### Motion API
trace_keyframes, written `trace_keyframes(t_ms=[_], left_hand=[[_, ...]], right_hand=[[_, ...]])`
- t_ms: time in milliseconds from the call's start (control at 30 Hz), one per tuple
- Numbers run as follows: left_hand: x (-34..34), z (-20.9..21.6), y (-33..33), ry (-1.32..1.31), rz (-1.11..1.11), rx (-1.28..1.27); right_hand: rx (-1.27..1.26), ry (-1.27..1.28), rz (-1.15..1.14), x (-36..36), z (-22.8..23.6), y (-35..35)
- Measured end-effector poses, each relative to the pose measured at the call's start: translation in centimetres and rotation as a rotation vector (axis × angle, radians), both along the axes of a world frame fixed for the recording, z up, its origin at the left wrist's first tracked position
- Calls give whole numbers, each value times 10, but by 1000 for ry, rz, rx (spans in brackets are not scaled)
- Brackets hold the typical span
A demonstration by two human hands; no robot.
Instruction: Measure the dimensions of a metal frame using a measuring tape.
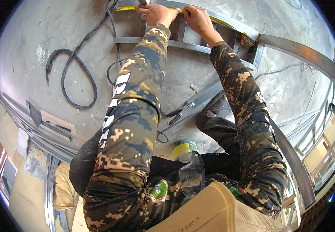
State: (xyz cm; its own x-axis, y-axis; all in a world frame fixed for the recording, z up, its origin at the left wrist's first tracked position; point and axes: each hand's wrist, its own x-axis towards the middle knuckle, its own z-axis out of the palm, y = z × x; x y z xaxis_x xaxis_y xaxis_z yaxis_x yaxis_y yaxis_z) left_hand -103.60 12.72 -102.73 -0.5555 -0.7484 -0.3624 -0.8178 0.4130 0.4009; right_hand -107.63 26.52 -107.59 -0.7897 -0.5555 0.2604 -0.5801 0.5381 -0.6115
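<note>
A ladder-like metal frame of square tubes lies on the floor at the far side. Along its far rail runs the yellow blade of a tape measure, and its case sits at the frame's right end. My left hand rests over the rail and blade with its fingers spread, thumb toward my right hand. Close beside it, my right hand is closed in a pinch at the blade; what its fingertips hold is too small to make out. Both forearms wear camouflage sleeves.
A looped black cable lies on the grey floor at left. From the frame's right end a long metal bar curves away. Metal strips lie near my boot. A green-and-yellow round container stands by my lap.
</note>
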Motion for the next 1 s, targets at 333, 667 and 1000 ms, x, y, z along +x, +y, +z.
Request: trace_keyframes(t_ms=[333, 667, 1000], left_hand=[[-2, -4, 4, 0, 2, 16], [-5, -14, 6, 12, 26, 14], [-21, -47, 9, -30, 1, -5]], right_hand=[[80, -142, -64, -1, 6, 22], [-92, -42, -333, 4, -5, 106], [-143, 84, -338, -3, -26, 144]])
